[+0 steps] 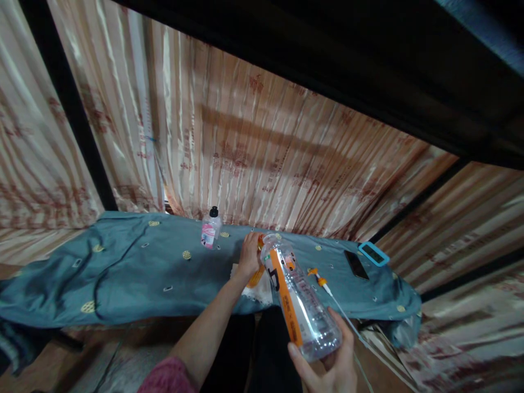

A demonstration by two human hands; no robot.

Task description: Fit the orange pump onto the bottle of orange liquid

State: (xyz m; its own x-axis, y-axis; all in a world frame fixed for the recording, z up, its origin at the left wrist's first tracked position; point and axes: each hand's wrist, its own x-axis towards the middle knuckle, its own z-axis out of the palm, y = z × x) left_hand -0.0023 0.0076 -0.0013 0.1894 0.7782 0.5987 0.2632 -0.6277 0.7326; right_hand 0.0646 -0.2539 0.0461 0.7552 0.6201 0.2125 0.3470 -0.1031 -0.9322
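fingers (346, 330) of the right hand (333, 374): wrapped round the base of a clear bottle (303, 305), thumb on the left side, holding it. fingers of the left hand (246, 256): curled at the bottle's far end, against an orange piece (260, 240); whether they grip that piece or the bottle itself, cannot tell.

curtain (245, 147): pale, striped, printed with reddish flowers; hangs along the far side and to left and right.

frame (65, 93): dark bars, one sloping at left, a broad beam across the top.

cloth (131, 256): blue-green, pineapple print, spread from left to right below the curtain.

legs (270, 355): in dark clothing, near edge, middle.

sleeve (170, 376): pink, on the left arm, near edge.

clear bottle: tilted, orange-and-white label, base near and right, top far and left, above the cloth.

small bottle (209, 232): upright, pink label, black cap, far side of the cloth, left of the left hand.

white sheet (257, 295): on the cloth, near side, under the left wrist.

blue-rimmed device (374, 254): far right.

phone (356, 265): dark, just left of the device.

tube (341, 310): thin, white, running toward the near right from an orange fitting (321, 281) right of the clear bottle.
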